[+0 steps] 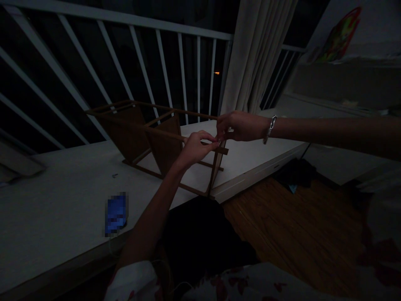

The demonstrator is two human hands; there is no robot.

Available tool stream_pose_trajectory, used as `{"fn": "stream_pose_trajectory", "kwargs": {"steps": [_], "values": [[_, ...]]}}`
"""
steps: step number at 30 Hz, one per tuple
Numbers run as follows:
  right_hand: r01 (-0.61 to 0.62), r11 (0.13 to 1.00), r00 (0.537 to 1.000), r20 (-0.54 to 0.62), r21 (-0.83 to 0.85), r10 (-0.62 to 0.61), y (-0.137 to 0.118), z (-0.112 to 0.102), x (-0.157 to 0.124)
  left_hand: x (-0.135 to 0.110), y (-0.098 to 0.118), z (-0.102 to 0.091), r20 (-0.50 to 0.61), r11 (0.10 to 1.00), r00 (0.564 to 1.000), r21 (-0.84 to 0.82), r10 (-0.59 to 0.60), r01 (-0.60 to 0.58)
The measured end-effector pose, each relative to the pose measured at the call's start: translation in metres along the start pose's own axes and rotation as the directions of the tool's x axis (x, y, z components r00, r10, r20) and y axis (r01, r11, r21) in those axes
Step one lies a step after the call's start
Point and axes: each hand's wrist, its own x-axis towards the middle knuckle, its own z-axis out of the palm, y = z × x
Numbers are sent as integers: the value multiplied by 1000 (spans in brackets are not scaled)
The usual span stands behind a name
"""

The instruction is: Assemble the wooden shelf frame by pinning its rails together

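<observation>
A small wooden rack (147, 138) made of thin slats and two brown panels lies tipped on its side on a white platform (62, 196). My left hand (196, 147) is closed in a pinch on a thin wooden slat (163, 133) at the rack's near end. My right hand (238, 125), with a bracelet at the wrist, has its fingers pinched together at the same corner, touching the frame. What the right fingers grip is too dark to make out.
A white railing (156, 58) runs behind the platform, with a pale curtain (257, 54) to its right. A blue-lit phone (115, 213) lies near the platform's front edge. Wooden floor (291, 225) lies to the right, with dark cloth (296, 173) on it.
</observation>
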Motion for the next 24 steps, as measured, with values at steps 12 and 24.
{"fn": "stream_pose_trajectory", "kwargs": {"steps": [12, 24], "values": [[-154, 988, 988, -2, 14, 154, -7, -8, -2, -5, 6, 0, 5, 998, 999, 41, 37, -37], [-330, 943, 942, 46, -45, 332, -6, -1, 4, -8, 4, 5, -71, 1000, 997, 14, 29, -28]]}}
